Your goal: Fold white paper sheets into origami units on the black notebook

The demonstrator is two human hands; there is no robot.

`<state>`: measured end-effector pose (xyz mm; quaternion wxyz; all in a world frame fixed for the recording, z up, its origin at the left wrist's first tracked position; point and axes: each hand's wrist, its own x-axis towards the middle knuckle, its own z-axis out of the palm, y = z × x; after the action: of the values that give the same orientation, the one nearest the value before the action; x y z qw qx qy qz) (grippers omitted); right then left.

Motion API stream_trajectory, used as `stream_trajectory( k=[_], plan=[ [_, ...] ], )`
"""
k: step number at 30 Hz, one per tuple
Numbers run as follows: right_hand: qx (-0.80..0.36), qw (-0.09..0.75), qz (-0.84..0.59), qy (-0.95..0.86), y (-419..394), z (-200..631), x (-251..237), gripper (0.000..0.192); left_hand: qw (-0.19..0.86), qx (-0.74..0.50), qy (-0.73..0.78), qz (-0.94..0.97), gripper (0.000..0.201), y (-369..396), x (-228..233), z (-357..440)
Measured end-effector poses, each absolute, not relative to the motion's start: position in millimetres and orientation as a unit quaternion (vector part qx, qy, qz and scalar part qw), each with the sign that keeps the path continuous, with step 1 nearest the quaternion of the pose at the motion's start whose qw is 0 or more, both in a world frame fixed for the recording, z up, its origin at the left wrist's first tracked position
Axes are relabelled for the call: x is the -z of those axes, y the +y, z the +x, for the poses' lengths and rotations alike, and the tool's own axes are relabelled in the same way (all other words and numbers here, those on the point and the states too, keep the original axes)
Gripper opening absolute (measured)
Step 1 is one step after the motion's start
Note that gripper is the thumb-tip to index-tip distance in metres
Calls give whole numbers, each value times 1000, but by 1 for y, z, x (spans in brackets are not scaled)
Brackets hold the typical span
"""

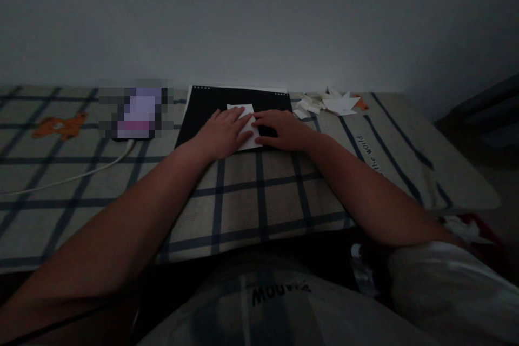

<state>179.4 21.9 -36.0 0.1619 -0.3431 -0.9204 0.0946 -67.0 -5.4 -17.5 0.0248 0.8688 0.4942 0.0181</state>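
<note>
A small piece of white paper (252, 140), seemingly folded, lies on a black notebook or pad (203, 104) with punched holes along its far edge. My left hand (221, 131) rests flat over the paper's left part, fingers spread, and hides much of it. From the other side, my right hand (284, 128) reaches in with thumb and forefinger apart, their tips at the paper's right edge. Neither hand grips anything that I can see.
A phone (140, 111) on a white cable (93, 171) lies to the left. Folded white paper shapes (340, 102) sit right of the pad. A checked cloth (243, 203) covers the table, which meets a wall (243, 21). Below right, a red container (488, 235) holds white paper.
</note>
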Motion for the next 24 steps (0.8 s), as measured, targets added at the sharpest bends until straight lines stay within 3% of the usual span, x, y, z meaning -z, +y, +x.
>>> stream_trajectory(
  k=[8,24],
  plan=[
    [-56,165,-331,-927,18,174,32,39,45,12,519,853,66,-14,7,-60],
    [-56,156,-336,-927,20,173,33,36,32,38,523,851,65,-17,4,-58]
  ],
)
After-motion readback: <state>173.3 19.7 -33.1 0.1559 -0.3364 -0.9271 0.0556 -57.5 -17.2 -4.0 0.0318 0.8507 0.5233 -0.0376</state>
